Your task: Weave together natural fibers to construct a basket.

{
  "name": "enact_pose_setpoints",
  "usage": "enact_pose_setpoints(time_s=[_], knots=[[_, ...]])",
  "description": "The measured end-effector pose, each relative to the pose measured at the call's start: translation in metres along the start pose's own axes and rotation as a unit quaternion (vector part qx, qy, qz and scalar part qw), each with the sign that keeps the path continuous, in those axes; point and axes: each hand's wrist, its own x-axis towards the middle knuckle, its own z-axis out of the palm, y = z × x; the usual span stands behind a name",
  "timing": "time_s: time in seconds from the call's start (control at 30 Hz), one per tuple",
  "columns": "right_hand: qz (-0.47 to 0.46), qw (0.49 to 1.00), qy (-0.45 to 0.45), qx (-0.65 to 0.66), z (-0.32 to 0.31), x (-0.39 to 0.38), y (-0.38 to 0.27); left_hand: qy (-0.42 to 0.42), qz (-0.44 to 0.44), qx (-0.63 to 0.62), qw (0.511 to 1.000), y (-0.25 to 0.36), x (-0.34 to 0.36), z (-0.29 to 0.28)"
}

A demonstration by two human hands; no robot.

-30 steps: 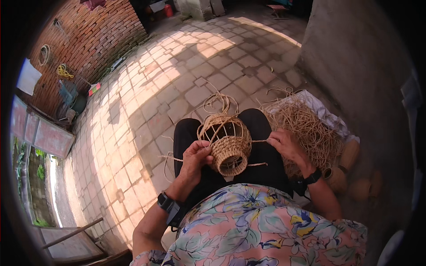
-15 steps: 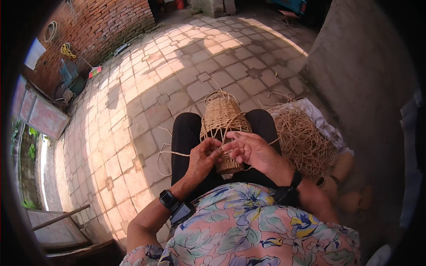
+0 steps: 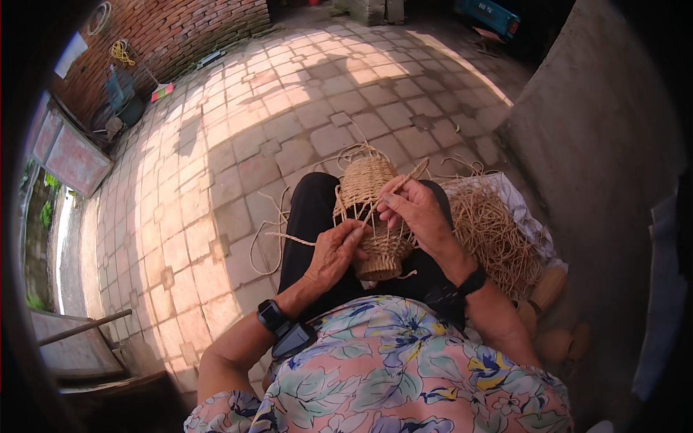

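Observation:
A woven straw-cord basket [image 3: 367, 182] lies across my lap, its far part closely woven and an open band of bare cords round its middle. My left hand [image 3: 336, 252] is closed at that band, thumb and fingers pinching a cord against the basket's left side. My right hand [image 3: 417, 213] grips a twisted straw cord [image 3: 417, 170], whose end sticks up past the fingers toward the far right. From there the cord slants down to the left hand. Another loose cord [image 3: 290, 238] trails off to the left of my left hand.
Beside my right leg a heap of straw cord [image 3: 498, 234] rests on a white sheet [image 3: 521, 200]. Several brown woven pieces [image 3: 548, 287] stand nearer me. Paving tiles [image 3: 263, 169] spread ahead, a grey wall [image 3: 599, 144] rises on the right, and a brick wall [image 3: 191, 32] lies far left.
My right hand has risen and turned, moving away from my left hand and drawing the cord up to the right. My left hand stays at the basket's open band.

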Motion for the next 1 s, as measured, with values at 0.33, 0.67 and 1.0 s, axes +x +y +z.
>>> enact_pose_setpoints(time_s=[0.33, 0.67, 1.0], knots=[[-0.039, 0.984, -0.013, -0.172, 0.014, 0.004, -0.010, 0.045, -0.028, 0.025, 0.998, 0.007, 0.007, 0.004], [-0.162, 0.806, -0.005, -0.570, 0.034, -0.008, 0.008, 0.015, -0.034, -0.029, 0.999, 0.008, 0.008, 0.002], [-0.098, 0.840, 0.146, -0.513, -0.042, -0.049, 0.014, -0.051, -0.037, 0.022, 0.998, 0.012, 0.008, -0.004]])
